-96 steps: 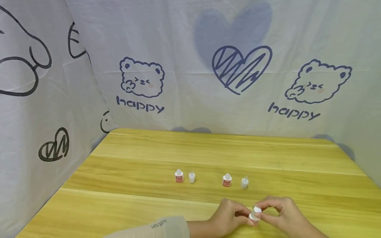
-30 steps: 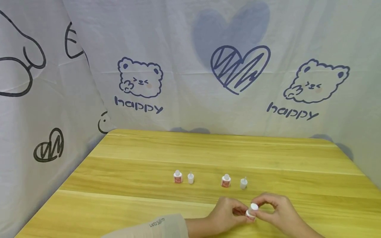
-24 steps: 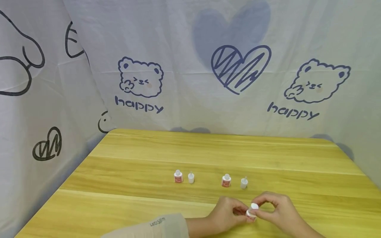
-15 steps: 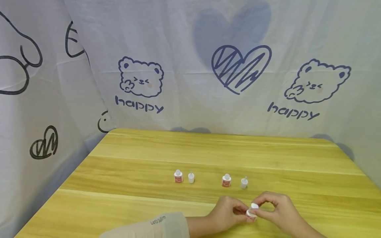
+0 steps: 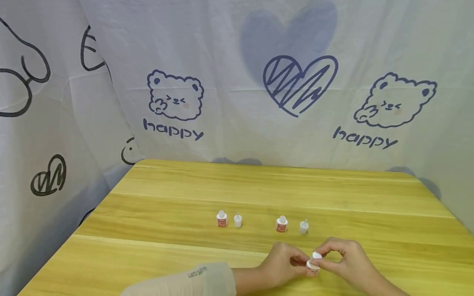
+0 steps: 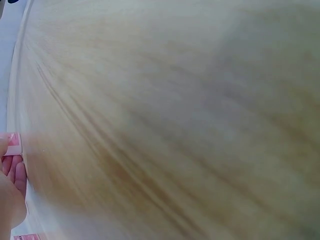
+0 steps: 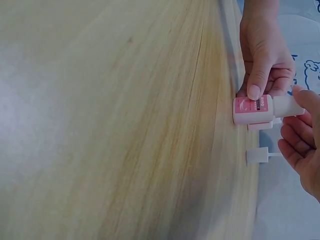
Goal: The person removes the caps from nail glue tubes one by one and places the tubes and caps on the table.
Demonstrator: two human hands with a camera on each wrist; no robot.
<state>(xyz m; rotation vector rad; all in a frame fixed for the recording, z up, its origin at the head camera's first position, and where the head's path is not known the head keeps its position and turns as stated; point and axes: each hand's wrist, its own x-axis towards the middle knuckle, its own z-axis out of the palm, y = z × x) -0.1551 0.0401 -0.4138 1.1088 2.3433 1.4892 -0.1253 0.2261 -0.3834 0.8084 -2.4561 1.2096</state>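
Observation:
Near the front of the table my left hand (image 5: 279, 265) holds a small white glue bottle (image 7: 251, 110) with a pink label, thumb and fingers on its body. My right hand (image 5: 348, 263) pinches the white cap (image 7: 287, 106) at the top of that bottle, thumb on one side and finger on the other. Cap and bottle neck meet in the right wrist view. Only part of the left hand (image 6: 12, 185) shows at the edge of the left wrist view, beside a pink-labelled bottle.
Farther back stand two uncapped bottles, one at left (image 5: 222, 220) and one at right (image 5: 281, 225). Right of each sits its white cap, left cap (image 5: 238, 221) and right cap (image 5: 303, 227), with a thin applicator pointing up. A printed curtain (image 5: 237, 123) borders the wooden table (image 5: 166, 185).
Compared with about three seconds ago, both hands and the glue bottle sit slightly farther left. The two bottles and caps behind have stayed put. Over the last second the hands hardly move.

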